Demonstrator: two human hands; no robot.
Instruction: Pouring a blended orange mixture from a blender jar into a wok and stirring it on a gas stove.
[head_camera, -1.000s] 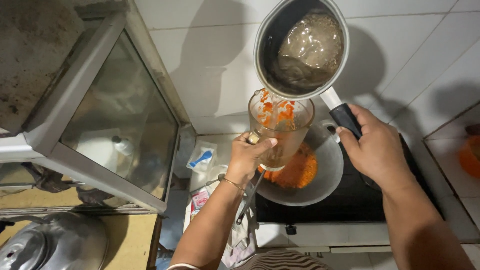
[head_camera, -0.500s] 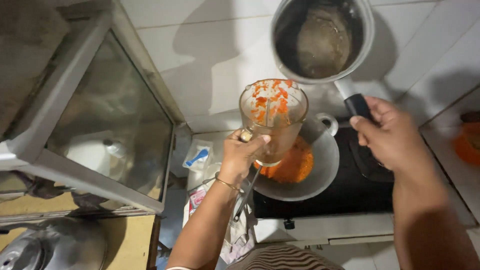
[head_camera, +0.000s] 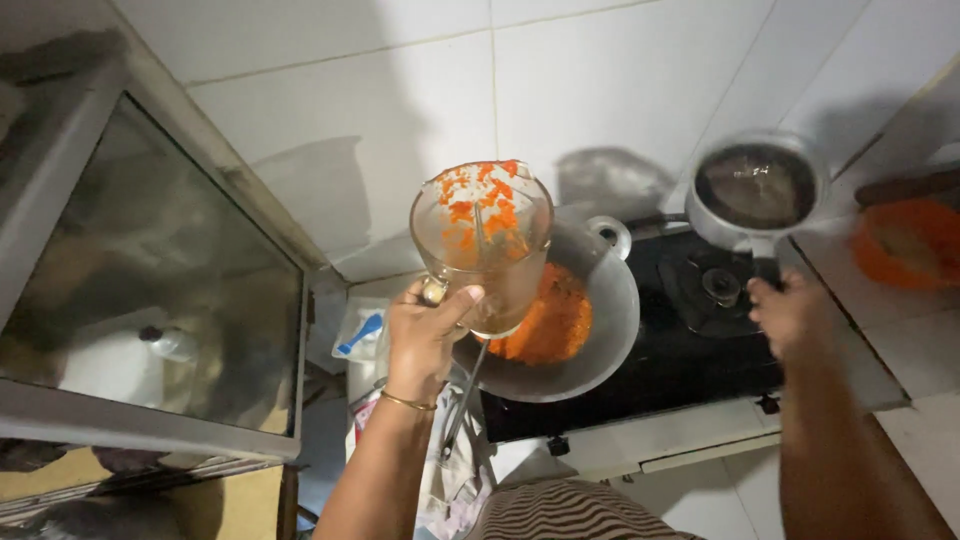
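Note:
My left hand grips the handle of a clear blender jar, held tilted above a steel wok. Orange paste clings to the jar's inner wall, and more orange paste lies in the wok. My right hand holds the dark handle of a small steel saucepan with brownish liquid in it. The saucepan sits low over the right burner of the black gas stove. A thin gold bangle circles my left wrist.
A glass-fronted cabinet juts out at the left. White wall tiles rise behind the stove. An orange bowl rests on the counter at the far right. A metal utensil handle hangs off the wok's near edge.
The saucepan has swung from high above the jar down and right to the stove's right burner. The jar stays raised over the wok, now without liquid pouring into it.

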